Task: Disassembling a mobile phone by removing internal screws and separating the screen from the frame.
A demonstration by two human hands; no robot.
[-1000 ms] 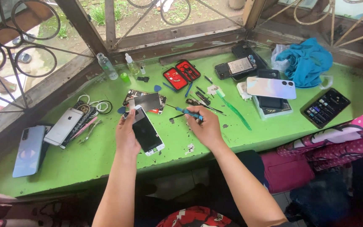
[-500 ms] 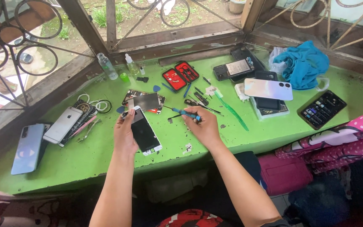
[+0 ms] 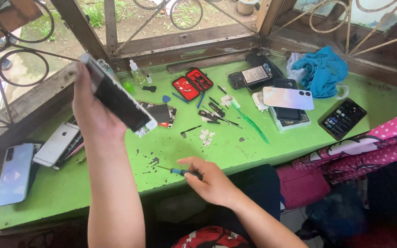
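Over on the left, I see my left hand lifted above the green surface, its grip wrapped tight around a dark phone, tilted. Lower down, my right hand pinches 1 small blue screwdriver by the surface's front edge.

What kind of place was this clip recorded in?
Probably an informal phone-repair bench by a barred window. The green worktop carries several opened phones and an open red tool kit. The left hand lifts a phone; the right hand holds a small screwdriver.
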